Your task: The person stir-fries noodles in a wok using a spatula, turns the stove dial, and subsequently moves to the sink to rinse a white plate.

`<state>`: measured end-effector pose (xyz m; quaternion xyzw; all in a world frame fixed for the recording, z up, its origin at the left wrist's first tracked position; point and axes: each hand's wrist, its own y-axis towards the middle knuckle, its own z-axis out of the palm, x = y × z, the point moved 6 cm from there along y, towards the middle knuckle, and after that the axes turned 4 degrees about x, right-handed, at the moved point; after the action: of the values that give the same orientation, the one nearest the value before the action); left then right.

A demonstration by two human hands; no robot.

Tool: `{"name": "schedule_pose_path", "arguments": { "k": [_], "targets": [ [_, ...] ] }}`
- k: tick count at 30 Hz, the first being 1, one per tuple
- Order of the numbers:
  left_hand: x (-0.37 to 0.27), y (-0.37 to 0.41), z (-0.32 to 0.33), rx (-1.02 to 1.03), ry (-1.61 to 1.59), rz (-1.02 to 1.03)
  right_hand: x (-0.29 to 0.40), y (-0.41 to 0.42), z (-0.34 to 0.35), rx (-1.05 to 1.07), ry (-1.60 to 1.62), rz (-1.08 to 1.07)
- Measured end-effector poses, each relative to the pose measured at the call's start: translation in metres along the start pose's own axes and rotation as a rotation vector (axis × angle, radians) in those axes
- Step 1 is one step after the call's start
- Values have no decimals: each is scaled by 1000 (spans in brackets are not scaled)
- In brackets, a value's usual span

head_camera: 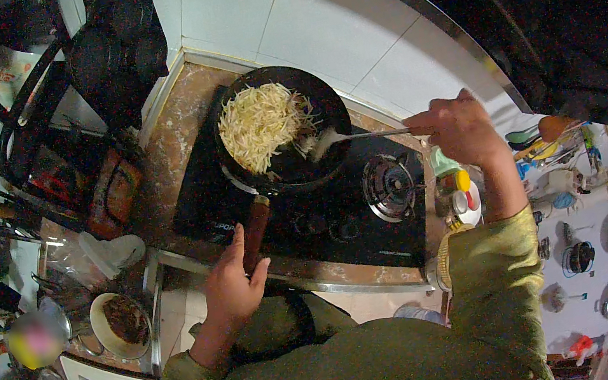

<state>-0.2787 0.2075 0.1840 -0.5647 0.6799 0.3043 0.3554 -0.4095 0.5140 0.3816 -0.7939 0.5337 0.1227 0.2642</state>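
Note:
A dark wok (288, 171) rests over the far left burner of the black glass gas hob (314, 221). It contains a heap of pale, thin vegetable shreds (256, 123), with darker pieces at the heap's right side. My right hand (457, 129) grips the handle of a metal turner (358, 136); the blade reaches into the wok beside the shreds. My left hand (230, 286) is around the near end of the wok's brown handle (255, 227), index finger along one side and thumb on the other. The remaining fingers are hidden, so how firmly they hold is unclear.
At right, the second burner (390, 186) is uncovered beside several small containers (461, 199). A bowl of dark food (121, 325) stands on the left counter. Black pans (118, 52) and a rack crowd the left wall. The range hood (565, 3) hangs at upper right.

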Motion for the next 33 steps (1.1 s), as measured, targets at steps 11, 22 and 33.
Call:
{"name": "schedule_pose_path", "arguments": {
  "k": [11, 22, 33],
  "targets": [
    [0, 0, -1, 19, 14, -7, 17, 37, 7, -37, -4, 59],
    [3, 0, 0, -14, 24, 27, 29, 55, 0, 285, -204, 115],
    [-1, 0, 5, -19, 143, 68, 30, 96, 112, 101, 454, 247]
  ]
}}
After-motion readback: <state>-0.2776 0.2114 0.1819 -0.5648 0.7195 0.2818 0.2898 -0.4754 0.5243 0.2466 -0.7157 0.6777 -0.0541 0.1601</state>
